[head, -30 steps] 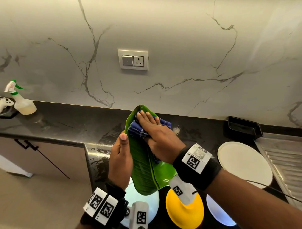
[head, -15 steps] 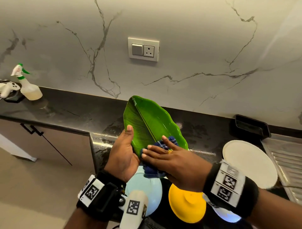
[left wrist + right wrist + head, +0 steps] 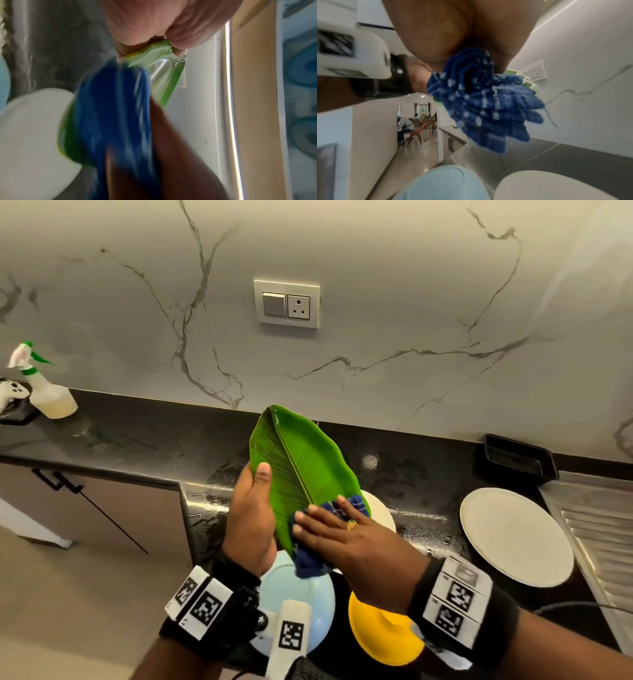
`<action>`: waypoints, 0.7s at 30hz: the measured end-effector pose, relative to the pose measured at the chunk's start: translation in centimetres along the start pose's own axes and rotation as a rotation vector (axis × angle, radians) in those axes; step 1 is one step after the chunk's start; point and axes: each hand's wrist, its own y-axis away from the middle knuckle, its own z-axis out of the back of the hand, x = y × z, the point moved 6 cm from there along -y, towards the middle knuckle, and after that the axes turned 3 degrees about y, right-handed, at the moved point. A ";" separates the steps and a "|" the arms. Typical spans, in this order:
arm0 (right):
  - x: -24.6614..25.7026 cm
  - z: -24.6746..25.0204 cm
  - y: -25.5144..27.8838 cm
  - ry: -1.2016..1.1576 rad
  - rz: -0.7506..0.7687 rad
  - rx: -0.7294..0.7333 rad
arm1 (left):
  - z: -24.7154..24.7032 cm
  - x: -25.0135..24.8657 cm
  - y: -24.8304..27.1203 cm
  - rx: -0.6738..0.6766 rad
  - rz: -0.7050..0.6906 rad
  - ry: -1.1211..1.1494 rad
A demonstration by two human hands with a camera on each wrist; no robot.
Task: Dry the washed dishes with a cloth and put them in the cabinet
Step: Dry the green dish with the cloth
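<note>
**Leaf plate held over the table, cloth at its near end**

Marble wall panels with grey veins rise behind a black table (image 3: 144, 436), and a switch plate (image 3: 287, 303) is set in the wall above its middle.

Leaf plate (image 3: 301, 463): green, leaf-shaped, held in the air above the table's front part. Its long axis runs from the near end, low and toward the person, to the pointed tip, high and toward the wall, leaning slightly left. The concave face with the centre rib faces the head camera.

Left hand (image 3: 251, 522): grips the plate's left edge. The thumb lies on the front face; the fingers pass behind the plate. The left wrist view shows the palm and fingers closed round the green rim (image 3: 154, 50).

Right hand (image 3: 356, 542): fingers extended and nearly flat, pressing a blue cloth (image 3: 311, 559) against the plate's near end. Cloth shows above and below the fingers. In the right wrist view the cloth (image 3: 484, 102) bunches out from under the palm; whether any finger curls round it cannot be told.

Other items on the table:
- light blue dish (image 3: 301, 594) below the left hand;
- yellow dish (image 3: 380, 635) beside it, under the right wrist;
- white plate (image 3: 513, 535) to the right, near a steel drainboard (image 3: 599, 529);
- black tray (image 3: 517, 457) by the wall;
- spray bottle (image 3: 44, 392) at far left.
</note>
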 end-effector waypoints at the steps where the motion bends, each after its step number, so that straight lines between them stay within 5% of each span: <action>1: 0.0 0.1 1.1 0.065 0.045 0.010 | 0.4 -0.4 -0.3 -0.015 -0.079 -0.069; 9: -4.9 2.4 1.7 0.352 -0.069 0.041 | -0.8 -2.9 0.5 0.016 -0.454 -0.481; 15: -8.3 8.0 -4.8 0.273 -0.143 0.012 | -2.0 -1.2 1.3 0.147 -0.382 -0.536; 21: -6.9 6.6 -3.1 0.105 -0.076 -0.051 | -0.7 -3.8 -0.1 0.012 -0.435 -0.506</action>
